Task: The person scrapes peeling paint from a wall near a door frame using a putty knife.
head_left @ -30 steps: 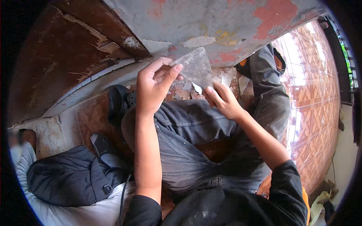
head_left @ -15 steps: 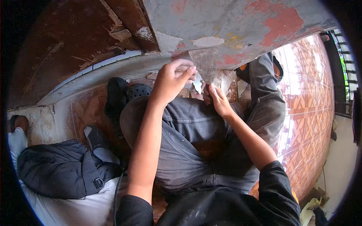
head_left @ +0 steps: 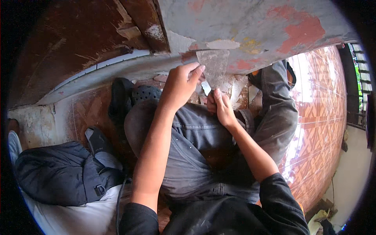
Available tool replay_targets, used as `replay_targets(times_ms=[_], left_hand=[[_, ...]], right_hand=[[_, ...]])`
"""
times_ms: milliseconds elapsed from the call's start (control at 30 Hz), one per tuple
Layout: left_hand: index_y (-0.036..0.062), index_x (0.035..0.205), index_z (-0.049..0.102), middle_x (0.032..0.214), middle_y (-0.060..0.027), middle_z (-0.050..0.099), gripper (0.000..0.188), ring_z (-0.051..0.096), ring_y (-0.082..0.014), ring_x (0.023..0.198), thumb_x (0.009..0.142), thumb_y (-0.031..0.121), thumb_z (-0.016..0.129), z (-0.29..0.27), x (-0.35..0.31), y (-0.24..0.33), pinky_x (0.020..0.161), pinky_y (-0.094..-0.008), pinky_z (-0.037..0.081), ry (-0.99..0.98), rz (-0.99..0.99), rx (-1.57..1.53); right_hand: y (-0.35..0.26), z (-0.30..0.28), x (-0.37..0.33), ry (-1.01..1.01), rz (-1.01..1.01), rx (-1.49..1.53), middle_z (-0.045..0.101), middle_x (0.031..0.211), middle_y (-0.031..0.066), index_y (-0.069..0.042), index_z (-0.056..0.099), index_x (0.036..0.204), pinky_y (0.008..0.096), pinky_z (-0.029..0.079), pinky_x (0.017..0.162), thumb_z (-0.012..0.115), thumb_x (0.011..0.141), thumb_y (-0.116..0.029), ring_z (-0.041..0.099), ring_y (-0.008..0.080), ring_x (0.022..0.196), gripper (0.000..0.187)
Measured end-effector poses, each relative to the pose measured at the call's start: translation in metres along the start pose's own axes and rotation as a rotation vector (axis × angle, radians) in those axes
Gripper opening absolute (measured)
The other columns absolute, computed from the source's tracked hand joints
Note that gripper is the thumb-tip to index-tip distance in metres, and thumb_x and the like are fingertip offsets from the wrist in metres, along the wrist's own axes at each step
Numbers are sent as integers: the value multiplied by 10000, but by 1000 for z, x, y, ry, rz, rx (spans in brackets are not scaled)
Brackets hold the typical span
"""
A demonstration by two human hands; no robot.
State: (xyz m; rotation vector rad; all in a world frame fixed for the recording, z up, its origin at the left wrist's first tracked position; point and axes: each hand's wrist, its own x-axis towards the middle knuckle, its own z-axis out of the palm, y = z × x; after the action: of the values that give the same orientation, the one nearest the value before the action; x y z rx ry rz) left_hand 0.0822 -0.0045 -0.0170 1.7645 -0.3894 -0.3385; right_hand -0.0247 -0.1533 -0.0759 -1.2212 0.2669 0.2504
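My right hand (head_left: 224, 109) is closed round the handle of a paint scraper (head_left: 214, 64), thumb lying along the top. The wide, worn metal blade points up and away, in front of the peeling wall (head_left: 250, 23). Beside the blade's left edge is my left hand (head_left: 181, 85), its fingers curled and thumb bent in toward them. Whether it pinches the blade's edge or a small flake cannot be made out. Loose paint flakes (head_left: 237, 91) lie on the floor behind the scraper.
My bent legs in grey jeans (head_left: 199, 125) lie under both hands. At the left are a dark wooden panel (head_left: 70, 43), a dark clog (head_left: 145, 93) and another person's leg beneath a black bag (head_left: 55, 172). Shiny patterned floor tiles (head_left: 317, 117) extend to the right.
The scraper's handle and my right hand have shifted slightly left. My left thumb has come closer to the blade's edge. The whole view has tilted a little.
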Motion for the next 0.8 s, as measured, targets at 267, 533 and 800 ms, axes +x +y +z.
replay_targets(times_ms=[267, 533, 800], left_hand=[[-68, 864, 613, 738, -100, 672, 284, 683, -148, 709, 971, 185, 541, 5, 3, -1, 630, -286, 536, -27, 51, 139], [-51, 859, 624, 759, -111, 689, 278, 689, -164, 700, 977, 185, 534, 10, 11, -1, 611, -267, 538, -56, -15, -29], [-38, 834, 612, 707, -89, 678, 285, 681, -139, 661, 973, 204, 552, 13, 7, -1, 571, -264, 528, 4, 72, 116]], right_hand=[[4, -6, -4, 94, -43, -125, 335, 623, -39, -92, 382, 750, 247, 289, 484, 324, 1043, -409, 315, 72, 538, 436], [-5, -9, -7, 160, -83, -286, 296, 595, -55, -118, 350, 755, 233, 232, 442, 328, 1040, -414, 262, 51, 493, 412], [-14, 2, -13, 190, -22, -196, 351, 581, -36, -89, 378, 722, 254, 274, 440, 347, 1043, -385, 309, 72, 490, 437]])
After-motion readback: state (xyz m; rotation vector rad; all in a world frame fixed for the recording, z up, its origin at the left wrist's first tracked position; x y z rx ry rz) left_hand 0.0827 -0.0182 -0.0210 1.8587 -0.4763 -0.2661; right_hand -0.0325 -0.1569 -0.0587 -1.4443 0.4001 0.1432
